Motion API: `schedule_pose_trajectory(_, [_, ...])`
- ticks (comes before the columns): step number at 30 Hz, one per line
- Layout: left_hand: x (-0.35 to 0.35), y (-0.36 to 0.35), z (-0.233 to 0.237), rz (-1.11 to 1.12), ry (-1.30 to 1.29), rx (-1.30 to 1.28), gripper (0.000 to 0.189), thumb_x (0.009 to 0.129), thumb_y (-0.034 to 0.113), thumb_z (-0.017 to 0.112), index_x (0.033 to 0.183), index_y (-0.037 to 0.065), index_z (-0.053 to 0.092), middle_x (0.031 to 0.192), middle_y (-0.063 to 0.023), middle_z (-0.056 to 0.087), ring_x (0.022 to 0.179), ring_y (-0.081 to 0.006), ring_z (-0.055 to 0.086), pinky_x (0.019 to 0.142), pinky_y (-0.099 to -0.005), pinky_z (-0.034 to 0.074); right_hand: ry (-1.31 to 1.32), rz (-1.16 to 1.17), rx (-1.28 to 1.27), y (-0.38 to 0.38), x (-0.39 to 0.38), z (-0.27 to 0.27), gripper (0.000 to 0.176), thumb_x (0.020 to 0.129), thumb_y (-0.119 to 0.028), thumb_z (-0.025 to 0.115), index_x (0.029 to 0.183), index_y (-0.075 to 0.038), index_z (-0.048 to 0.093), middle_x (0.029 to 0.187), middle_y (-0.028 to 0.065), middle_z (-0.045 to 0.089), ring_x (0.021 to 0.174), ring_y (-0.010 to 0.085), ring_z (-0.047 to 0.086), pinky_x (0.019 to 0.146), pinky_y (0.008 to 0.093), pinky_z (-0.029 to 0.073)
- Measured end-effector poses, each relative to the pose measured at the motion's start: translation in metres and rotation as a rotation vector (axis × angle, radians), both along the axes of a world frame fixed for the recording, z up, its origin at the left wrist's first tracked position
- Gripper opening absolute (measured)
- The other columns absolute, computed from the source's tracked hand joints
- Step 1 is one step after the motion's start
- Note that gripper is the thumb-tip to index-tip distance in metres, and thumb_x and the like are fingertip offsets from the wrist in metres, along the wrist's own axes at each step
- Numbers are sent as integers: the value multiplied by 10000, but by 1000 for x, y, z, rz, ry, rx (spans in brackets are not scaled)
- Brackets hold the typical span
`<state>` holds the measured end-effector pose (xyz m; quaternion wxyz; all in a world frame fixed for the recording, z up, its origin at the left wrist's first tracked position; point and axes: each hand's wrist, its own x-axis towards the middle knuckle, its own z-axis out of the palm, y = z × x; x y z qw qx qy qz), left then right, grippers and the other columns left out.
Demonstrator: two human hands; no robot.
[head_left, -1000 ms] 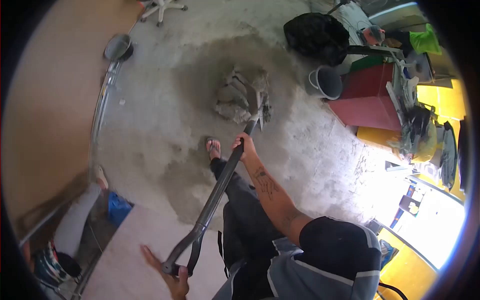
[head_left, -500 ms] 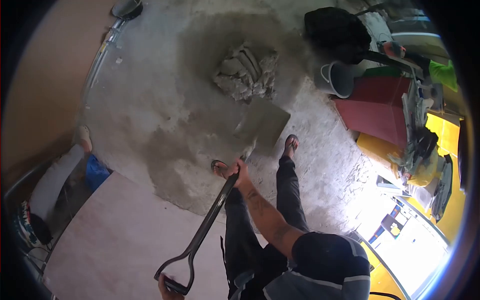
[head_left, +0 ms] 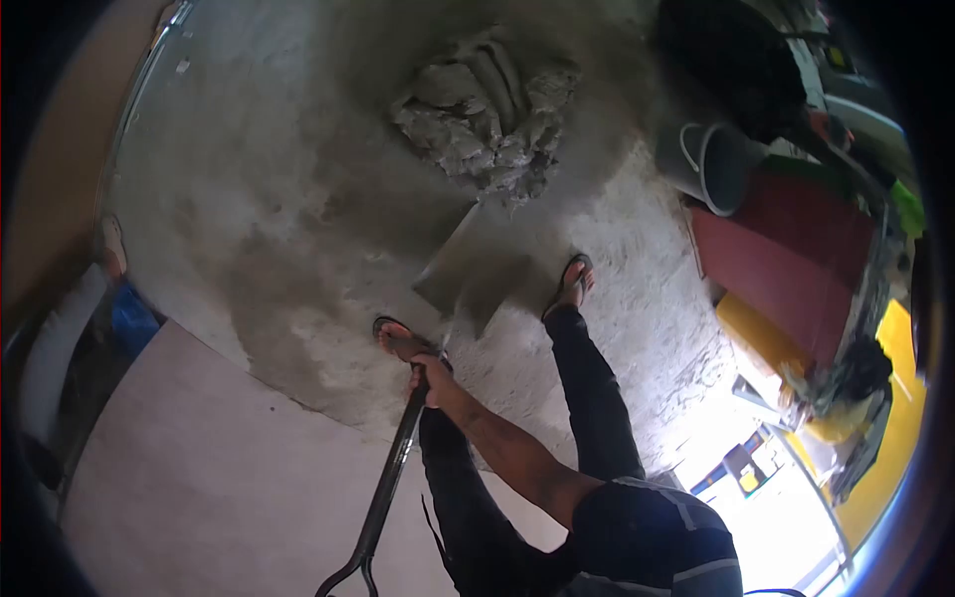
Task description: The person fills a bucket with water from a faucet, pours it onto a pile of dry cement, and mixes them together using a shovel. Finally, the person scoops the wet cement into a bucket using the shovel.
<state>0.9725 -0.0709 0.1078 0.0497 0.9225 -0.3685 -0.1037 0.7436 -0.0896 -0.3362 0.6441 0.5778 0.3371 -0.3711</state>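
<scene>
Head view: the right hand (head_left: 434,380) is clasping the shovel (head_left: 400,453), its shaft pointing forward toward the heap (head_left: 482,124) beyond the blade (head_left: 473,281); the left hand isn't showing, its grip unknowable.

Right hand (head_left: 432,382) closed, arm (head_left: 517,446) outstretched.

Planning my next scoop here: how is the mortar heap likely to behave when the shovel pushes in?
The mortar heap will probably give softly rather than crack, as its top shows smooth grooves. It looks damp and dense, so a full shovel may feel heavy. Its lumpy edges suggest it would slump little.
</scene>
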Motion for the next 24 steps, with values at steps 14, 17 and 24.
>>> schedule_pose_trajectory(14, [-54, 3, -263, 421, 803, 88, 184, 880, 164, 617, 890, 45, 476, 651, -20, 451, 496, -107, 436, 411, -253, 347, 848, 335, 184, -16, -233, -108, 134, 791, -127, 499, 681, -51, 491, 578, 91, 486, 505, 258, 500, 486, 416, 450])
schedule_pose_trajectory(17, [-2, 14, -301, 704, 1060, 303, 146, 870, 131, 613, 884, 58, 487, 621, -29, 457, 477, -121, 448, 406, -252, 360, 1077, 422, 76, 0, -246, -86, 146, 764, -111, 539, 722, 16, 481, 636, 125, 539, 573, 264, 567, 531, 413, 482])
schedule_pose_trajectory(24, [7, -40, -254, 673, 1417, 267, 380, 969, 350, 411, 793, 49, 563, 765, -77, 594, 845, -163, 592, 858, -286, 403, 1415, 1288, 490, -84, -213, 6, 514, 748, -143, 603, 1114, 42, 292, 1023, 297, 585, 932, 457, 596, 839, 498, 478])
